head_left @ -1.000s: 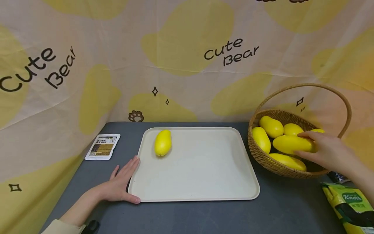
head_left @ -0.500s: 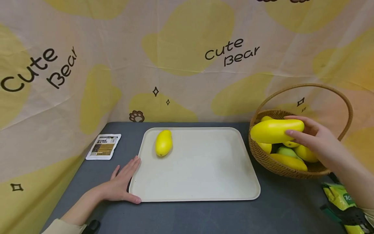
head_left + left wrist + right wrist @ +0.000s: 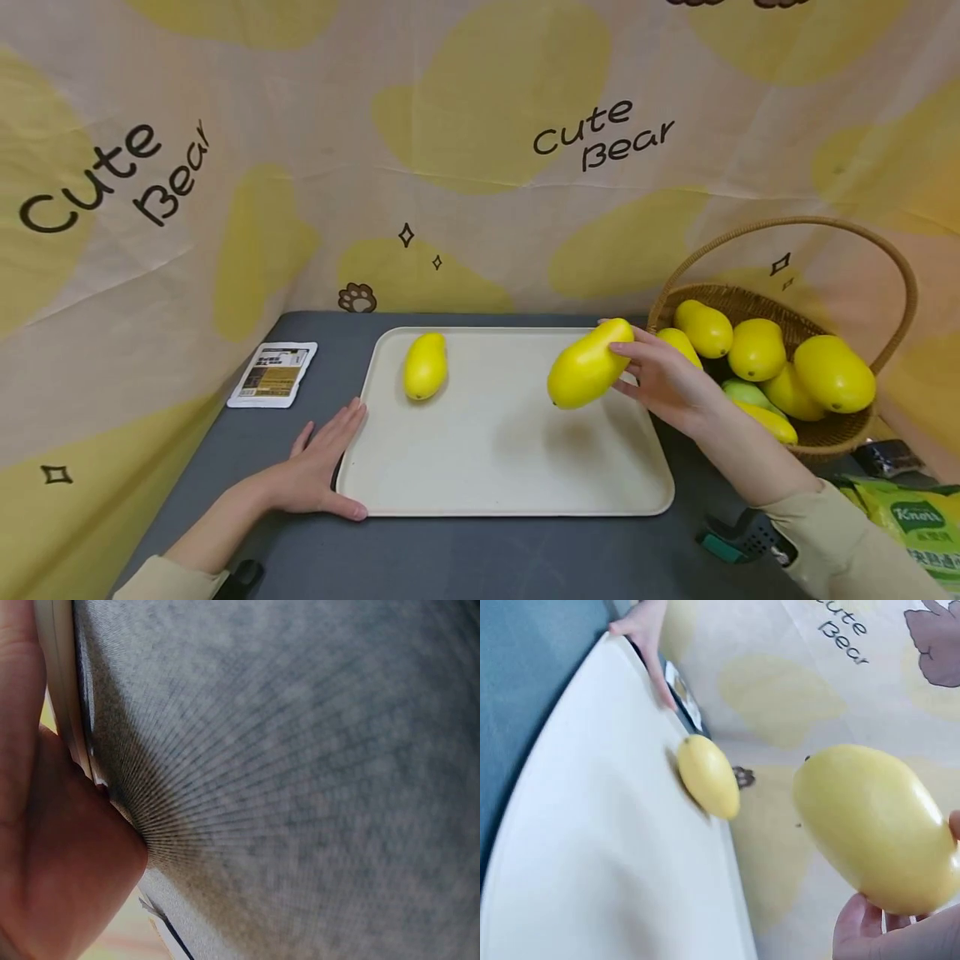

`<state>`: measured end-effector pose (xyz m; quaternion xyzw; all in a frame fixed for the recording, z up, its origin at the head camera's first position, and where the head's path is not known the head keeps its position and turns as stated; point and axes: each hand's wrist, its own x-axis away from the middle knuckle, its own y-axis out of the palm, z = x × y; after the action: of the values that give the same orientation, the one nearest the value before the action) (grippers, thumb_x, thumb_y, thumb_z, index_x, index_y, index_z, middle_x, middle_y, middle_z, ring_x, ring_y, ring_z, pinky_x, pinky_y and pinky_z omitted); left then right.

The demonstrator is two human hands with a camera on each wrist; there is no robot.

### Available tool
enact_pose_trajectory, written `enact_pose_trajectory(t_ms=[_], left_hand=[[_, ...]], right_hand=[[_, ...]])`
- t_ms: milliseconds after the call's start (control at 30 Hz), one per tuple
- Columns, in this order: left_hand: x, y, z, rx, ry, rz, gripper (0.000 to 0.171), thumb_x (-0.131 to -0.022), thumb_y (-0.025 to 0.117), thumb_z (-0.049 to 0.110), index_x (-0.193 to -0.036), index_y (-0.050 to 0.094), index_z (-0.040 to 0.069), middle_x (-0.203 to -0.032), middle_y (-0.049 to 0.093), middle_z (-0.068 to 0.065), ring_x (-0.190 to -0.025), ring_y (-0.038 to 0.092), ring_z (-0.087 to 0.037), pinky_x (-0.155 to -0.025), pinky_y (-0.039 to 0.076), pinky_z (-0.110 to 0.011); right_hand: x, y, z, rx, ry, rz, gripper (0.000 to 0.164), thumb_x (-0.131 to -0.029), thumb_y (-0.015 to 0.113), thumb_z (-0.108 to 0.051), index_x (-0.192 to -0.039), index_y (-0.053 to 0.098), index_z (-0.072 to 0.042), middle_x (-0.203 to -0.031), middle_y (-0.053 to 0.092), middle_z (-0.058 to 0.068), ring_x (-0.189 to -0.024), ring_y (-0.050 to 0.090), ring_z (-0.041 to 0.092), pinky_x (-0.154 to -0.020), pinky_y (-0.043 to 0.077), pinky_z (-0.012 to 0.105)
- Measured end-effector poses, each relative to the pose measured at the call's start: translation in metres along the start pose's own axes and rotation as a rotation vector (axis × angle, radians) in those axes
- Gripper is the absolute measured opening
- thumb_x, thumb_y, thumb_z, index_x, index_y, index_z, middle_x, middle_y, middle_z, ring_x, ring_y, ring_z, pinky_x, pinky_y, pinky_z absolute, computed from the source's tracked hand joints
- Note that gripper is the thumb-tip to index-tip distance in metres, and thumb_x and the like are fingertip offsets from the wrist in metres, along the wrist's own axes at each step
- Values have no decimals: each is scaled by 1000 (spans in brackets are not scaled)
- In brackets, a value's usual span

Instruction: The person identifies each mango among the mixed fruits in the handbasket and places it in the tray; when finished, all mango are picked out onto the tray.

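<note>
My right hand (image 3: pixel 671 375) grips one end of a smooth yellow mango (image 3: pixel 588 367) and holds it tilted above the right part of a pale tray (image 3: pixel 480 475). A shadow falls on the tray beneath it. In the right wrist view the held mango (image 3: pixel 874 829) shows large, with fingertips (image 3: pixel 851 922) under it. Another yellow mango (image 3: pixel 425 367) lies on the tray's far left. My left hand (image 3: pixel 315 467) rests at the tray's left edge, fingers spread and fairly straight, the thumb by the near corner. The left wrist view shows only part of that hand (image 3: pixel 75 862) beside the tray's rim.
A wicker basket (image 3: pixel 847 454) with a tall handle stands on the right, with several yellow mangoes (image 3: pixel 834 373) and a green fruit (image 3: pixel 750 393) inside. A white packet (image 3: pixel 273 375) lies left of the tray. A green-yellow Knorr bag (image 3: pixel 918 517) lies front right.
My right hand has lifted an elongated yellow mango out of the basket and carried it left over the tray. My left hand has stayed at the tray's edge.
</note>
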<state>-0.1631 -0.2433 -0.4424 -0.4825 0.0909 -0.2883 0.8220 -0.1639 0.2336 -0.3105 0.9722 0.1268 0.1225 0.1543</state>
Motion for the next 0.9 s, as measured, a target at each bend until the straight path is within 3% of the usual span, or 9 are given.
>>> enact_pose_trajectory(t_ms=[133,333,600,733,900], left_hand=[[0,1,-1,2,-3,-3,131,-66,78,65,-156,3,6,-162,-2,-18,-145,3,-43,-102,-8,-70],[1,2,-1,3,9,6,131,-66,78,65,-156,4,5,-162,-1,-18,-145,4,-42,-102,-8,-70],[-2,1,-3,-11,-4,-2,133,-65,77,69,-157,2,7,-163,-2,-16,-146,1,-39,-103,-9,-69],[-2,1,-3,-5,-12,-11,135,-64,76,70,-157,2,7,-163,-4,-15,-147,0,-39,-103,-10,-68],[-2,2,-7,-21,-20,-15,136,-63,75,73,-157,1,8,-163,-5,-13,-147,0,-38,-104,-10,-67]], right_hand=[[-27,13,22,-78,34,26,34,-99,56,-17,-132,52,-18,-130,44,0,-119,37,21,-106,24,44],[-66,26,53,-112,29,38,49,-100,51,-13,-147,38,-8,-133,40,3,-120,35,23,-107,26,41],[-115,37,85,-82,62,138,54,-98,52,-12,-147,32,-3,-132,42,8,-114,43,24,-100,36,34],[-132,45,94,-64,72,146,62,-95,55,-12,-150,28,-3,-141,41,14,-116,47,24,-98,40,32],[-146,56,101,-52,50,141,63,-95,55,-10,-150,28,-1,-139,45,18,-109,53,21,-93,45,29]])
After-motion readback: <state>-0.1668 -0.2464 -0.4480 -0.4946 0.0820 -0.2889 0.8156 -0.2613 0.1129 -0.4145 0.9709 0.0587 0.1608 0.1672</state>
